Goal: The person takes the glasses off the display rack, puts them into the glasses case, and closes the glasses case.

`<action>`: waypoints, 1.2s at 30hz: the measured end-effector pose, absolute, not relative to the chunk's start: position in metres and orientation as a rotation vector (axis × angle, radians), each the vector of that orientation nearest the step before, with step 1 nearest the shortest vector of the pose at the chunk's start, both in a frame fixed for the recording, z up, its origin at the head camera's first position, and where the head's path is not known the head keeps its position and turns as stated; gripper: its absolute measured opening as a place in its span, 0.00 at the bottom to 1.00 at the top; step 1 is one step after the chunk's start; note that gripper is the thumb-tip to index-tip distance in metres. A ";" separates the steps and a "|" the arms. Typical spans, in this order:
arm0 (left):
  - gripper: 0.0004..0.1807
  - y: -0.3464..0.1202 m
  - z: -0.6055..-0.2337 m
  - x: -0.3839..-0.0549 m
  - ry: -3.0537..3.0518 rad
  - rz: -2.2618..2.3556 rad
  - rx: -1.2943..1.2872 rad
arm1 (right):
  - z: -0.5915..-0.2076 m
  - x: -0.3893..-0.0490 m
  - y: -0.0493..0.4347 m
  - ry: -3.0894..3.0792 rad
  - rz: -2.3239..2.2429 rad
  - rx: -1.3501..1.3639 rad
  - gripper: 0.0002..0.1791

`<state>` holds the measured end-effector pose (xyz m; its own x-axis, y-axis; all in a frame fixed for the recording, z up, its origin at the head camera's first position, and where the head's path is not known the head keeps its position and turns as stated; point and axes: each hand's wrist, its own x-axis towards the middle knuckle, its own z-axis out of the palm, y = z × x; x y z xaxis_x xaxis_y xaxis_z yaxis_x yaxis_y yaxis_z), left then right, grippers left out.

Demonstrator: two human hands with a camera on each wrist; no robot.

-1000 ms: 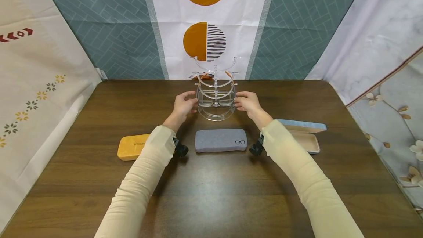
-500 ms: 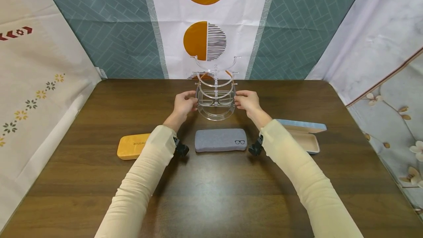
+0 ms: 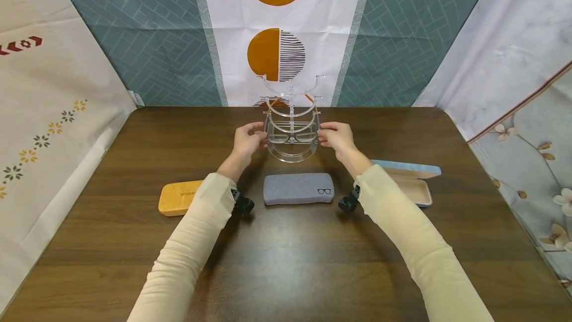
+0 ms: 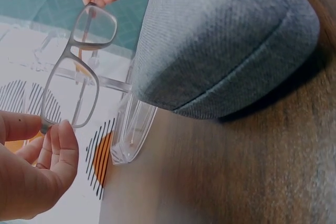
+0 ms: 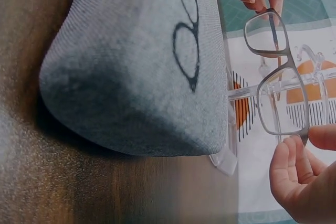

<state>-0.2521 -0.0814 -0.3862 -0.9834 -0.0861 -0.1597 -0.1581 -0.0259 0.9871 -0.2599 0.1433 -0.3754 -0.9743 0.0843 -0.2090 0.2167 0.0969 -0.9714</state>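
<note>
A pair of eyeglasses [image 4: 68, 50] with a grey front is held level at a clear tiered display stand [image 3: 292, 159]. My left hand [image 3: 248, 141] pinches one outer corner of the frame between thumb and fingertips. At the opposite corner, the fingers of my right hand [image 3: 336, 137] pinch the frame the same way. The lenses face me, and brownish temples run back behind them in both wrist views. Clear arms of the stand partly cover the eyeglasses in the head view. A grey glasses case [image 5: 126, 72], printed with a spectacles drawing, lies closed in front of the stand.
A yellow glasses case [image 3: 176, 200] lies at the left, partly behind the left sleeve. On the right, a light blue glasses case [image 3: 417, 194] stands with its lid up, partly covered by the right sleeve. Fabric hangings [image 3: 170, 53] enclose the wooden table [image 3: 277, 272] at the back and sides.
</note>
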 end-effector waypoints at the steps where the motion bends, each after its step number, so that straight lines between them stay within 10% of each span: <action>1: 0.20 -0.081 -0.386 -0.252 2.155 2.204 -0.264 | -0.375 -0.259 0.144 2.246 -2.029 0.306 0.18; 36: 0.20 -0.086 -0.374 -0.221 2.169 2.244 -0.095 | -0.366 -0.231 0.148 2.115 -2.185 0.223 0.19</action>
